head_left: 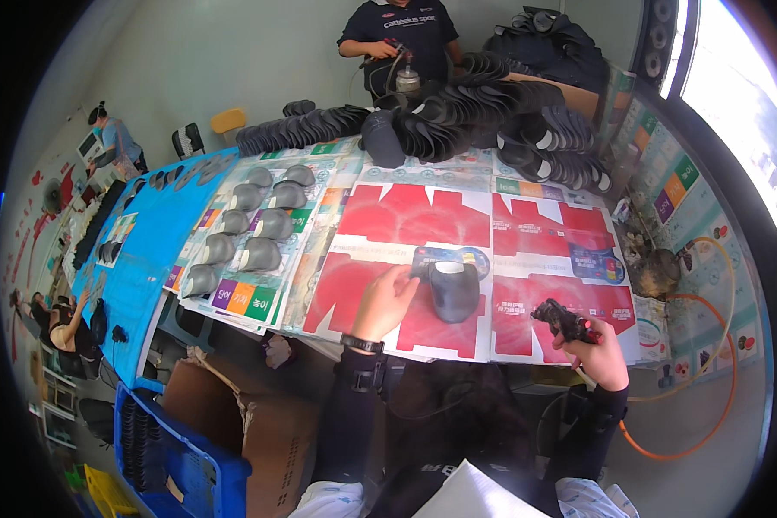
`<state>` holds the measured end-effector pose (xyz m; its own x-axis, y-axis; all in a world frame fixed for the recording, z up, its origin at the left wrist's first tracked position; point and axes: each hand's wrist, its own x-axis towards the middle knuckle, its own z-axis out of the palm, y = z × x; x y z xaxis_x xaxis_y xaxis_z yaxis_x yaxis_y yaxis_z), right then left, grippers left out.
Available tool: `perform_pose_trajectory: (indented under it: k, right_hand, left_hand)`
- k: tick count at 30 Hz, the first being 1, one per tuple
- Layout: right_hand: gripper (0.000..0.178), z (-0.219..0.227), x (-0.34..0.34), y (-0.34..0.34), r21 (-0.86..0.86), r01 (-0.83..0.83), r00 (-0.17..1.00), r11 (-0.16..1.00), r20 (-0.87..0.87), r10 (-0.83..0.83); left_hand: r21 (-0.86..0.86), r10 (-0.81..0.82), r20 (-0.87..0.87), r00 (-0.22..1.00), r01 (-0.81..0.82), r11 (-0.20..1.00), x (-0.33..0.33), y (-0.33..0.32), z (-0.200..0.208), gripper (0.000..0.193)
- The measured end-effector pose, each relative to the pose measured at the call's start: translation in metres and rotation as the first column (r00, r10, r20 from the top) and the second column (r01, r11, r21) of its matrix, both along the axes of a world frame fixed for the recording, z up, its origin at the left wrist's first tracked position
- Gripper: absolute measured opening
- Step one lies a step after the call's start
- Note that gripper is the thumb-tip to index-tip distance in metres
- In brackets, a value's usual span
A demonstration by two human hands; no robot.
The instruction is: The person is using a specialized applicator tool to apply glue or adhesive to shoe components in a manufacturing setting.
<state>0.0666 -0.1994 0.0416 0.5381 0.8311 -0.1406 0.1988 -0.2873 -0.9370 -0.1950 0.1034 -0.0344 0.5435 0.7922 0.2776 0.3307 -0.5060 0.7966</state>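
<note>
A dark grey curved pad (454, 293) with a pale patch at its upper end lies on a red and white printed sheet (388, 216) in front of me. My left hand (387, 300) is just left of it, fingers partly bent and holding nothing that I can see. Whether a fingertip touches the pad's edge is hard to tell. My right hand (597, 356) is closed round a dark, stained spray gun (565, 321), whose nozzle points left over the right-hand red sheet. More grey pads (260, 254) lie in two rows on printed sheets to the left.
Dark stacked pads (457, 112) line the table's far side, where another person (401, 43) holds a spray gun with a metal cup. An orange hose (729, 380) loops at the right. A blue crate (181, 457) and cardboard box (272, 440) stand below left, near a blue-covered table (147, 250).
</note>
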Motion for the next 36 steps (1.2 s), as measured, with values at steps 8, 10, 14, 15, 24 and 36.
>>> perform_pose_trajectory:
  k: [8,10,14,15,24,36]
  right_hand:
    - [0.034,-0.005,-0.003,0.004,-0.015,0.016,1.0,1.0,-0.018,-0.016]
    - [0.033,-0.004,-0.005,0.005,-0.036,0.025,0.999,0.999,-0.032,-0.026]
    - [0.032,0.002,-0.008,0.01,-0.051,0.024,0.999,0.998,0.046,-0.022]
    - [0.032,0.004,-0.01,0.011,-0.047,0.029,0.999,0.998,0.029,-0.028]
    - [0.028,0.006,-0.015,0.009,-0.021,0.046,0.997,0.999,0.06,-0.045]
    - [0.027,0.004,-0.014,0.011,-0.045,0.029,0.996,0.999,0.08,-0.026]
  left_hand:
    - [0.278,0.258,0.241,0.936,-0.321,0.905,-0.016,-0.032,-0.026,0.017]
    - [0.29,0.272,0.251,0.929,-0.34,0.895,-0.018,-0.039,-0.03,0.016]
    - [0.303,0.295,0.234,0.926,-0.358,0.883,-0.017,-0.046,-0.036,0.018]
    - [0.308,0.302,0.229,0.925,-0.364,0.879,-0.016,-0.047,-0.037,0.018]
    - [0.313,0.311,0.285,0.907,-0.394,0.864,-0.009,-0.052,-0.037,0.022]
    - [0.296,0.357,0.355,0.864,-0.467,0.833,-0.014,-0.054,-0.04,0.022]
